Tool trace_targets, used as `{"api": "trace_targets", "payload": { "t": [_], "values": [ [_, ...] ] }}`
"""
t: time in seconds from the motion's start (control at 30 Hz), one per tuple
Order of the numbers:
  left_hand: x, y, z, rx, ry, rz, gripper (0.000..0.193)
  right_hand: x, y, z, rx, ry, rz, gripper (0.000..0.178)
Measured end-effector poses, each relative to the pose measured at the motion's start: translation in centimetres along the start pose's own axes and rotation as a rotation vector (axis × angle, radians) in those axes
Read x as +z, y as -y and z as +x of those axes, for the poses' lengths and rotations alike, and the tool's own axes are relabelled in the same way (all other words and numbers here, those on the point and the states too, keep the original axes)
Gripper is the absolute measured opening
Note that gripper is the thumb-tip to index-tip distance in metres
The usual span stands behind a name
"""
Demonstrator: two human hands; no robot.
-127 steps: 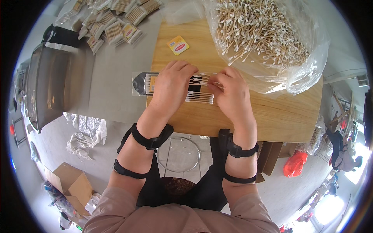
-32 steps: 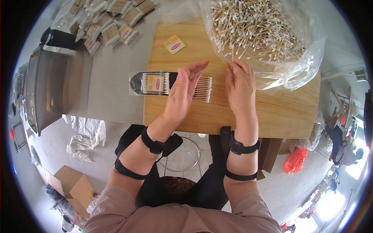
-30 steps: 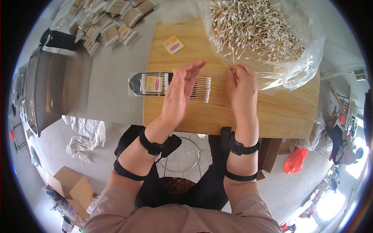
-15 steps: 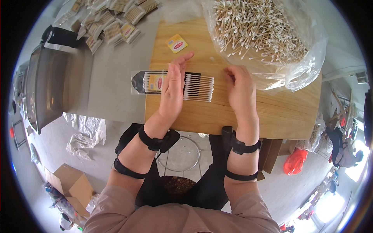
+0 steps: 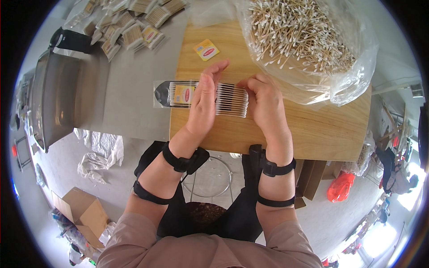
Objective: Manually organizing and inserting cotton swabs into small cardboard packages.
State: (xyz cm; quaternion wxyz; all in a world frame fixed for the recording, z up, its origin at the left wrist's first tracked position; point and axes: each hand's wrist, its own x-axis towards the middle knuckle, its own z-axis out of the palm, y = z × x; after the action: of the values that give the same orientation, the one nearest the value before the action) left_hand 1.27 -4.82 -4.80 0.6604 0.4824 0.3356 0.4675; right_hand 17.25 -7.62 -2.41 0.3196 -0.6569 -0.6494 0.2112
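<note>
My left hand (image 5: 203, 100) stands on its edge across a row of white-tipped cotton swabs (image 5: 231, 102), its fingers stretched out and the thumb raised. Left of it, a clear plastic bag (image 5: 157, 106) lies over a flat black piece (image 5: 163, 94) with a rounded end. More swabs and a yellow card (image 5: 183, 94) with a red oval show there. My right hand (image 5: 266, 98) is curled at the right end of the row, fingertips by its upper right corner. Whether it pinches a swab is hidden. The middle of the row lies behind my left hand.
A large clear bag of loose cotton swabs (image 5: 299, 35) lies at the back right of the wooden board (image 5: 313, 129). Another yellow card (image 5: 206, 50) rests behind my left hand. Filled swab packs (image 5: 132, 36) pile up at the back left, near a grey translucent bin (image 5: 56, 98).
My right hand has moved left and come up to the right end of the swab row. My left hand stays across the row.
</note>
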Motion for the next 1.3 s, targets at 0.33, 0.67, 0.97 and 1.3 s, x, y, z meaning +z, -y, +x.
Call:
{"api": "trace_targets", "payload": {
  "t": [0.33,0.67,0.97,1.3],
  "values": [
    [0.1,0.3,-0.3,0.066,0.002,0.006,0.066,2.6,1.0,-2.1,0.215,-0.238,0.428,0.035],
    [0.5,0.3,-0.4,0.024,-0.051,-0.095,0.063,4.5,1.5,-2.3,0.141,-0.277,0.563,0.049],
    [0.4,0.1,-0.5,0.102,-0.044,-0.106,0.061,3.8,0.7,-2.3,0.239,-0.408,1.078,0.052],
    [1.6,0.8,-0.8,0.069,0.106,-0.148,0.063,-1.0,0.5,-4.7,0.221,-0.121,0.385,0.035]
  ]
}}
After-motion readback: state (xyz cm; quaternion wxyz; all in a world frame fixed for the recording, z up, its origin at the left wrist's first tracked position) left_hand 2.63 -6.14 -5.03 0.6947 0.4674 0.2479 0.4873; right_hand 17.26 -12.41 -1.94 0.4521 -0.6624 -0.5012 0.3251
